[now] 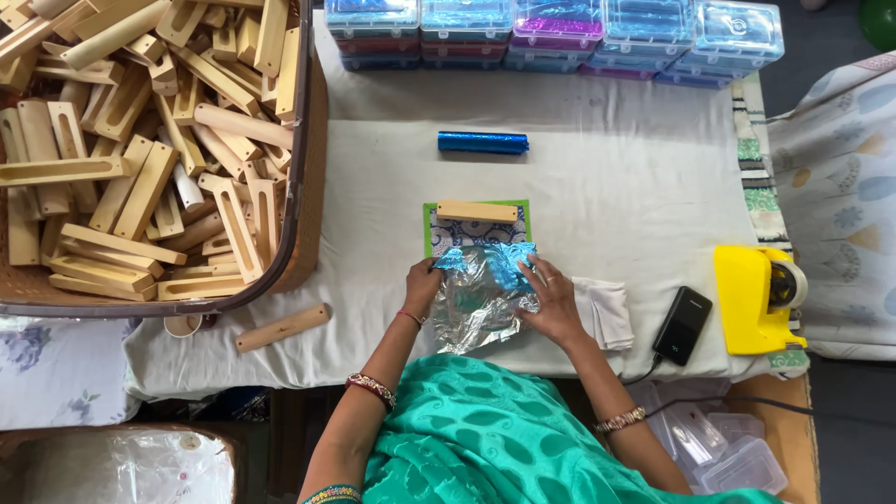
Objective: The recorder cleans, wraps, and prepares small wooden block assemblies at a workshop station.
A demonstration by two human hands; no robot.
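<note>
Item: crumpled foil sheet (481,303), silver with a blue face, lying on the cloth-covered counter (635,177) and pinched at its far edge by both hands. Our left hand (423,287) has its fingers (435,268) closed on the left corner; our right hand (553,301) has its fingers (528,273) pressed together on the right fold. Just beyond the fingertips: a wooden block (477,212) on a green mat (431,224). Risk: we judge that uneven pulling could tear the thin foil.
</note>
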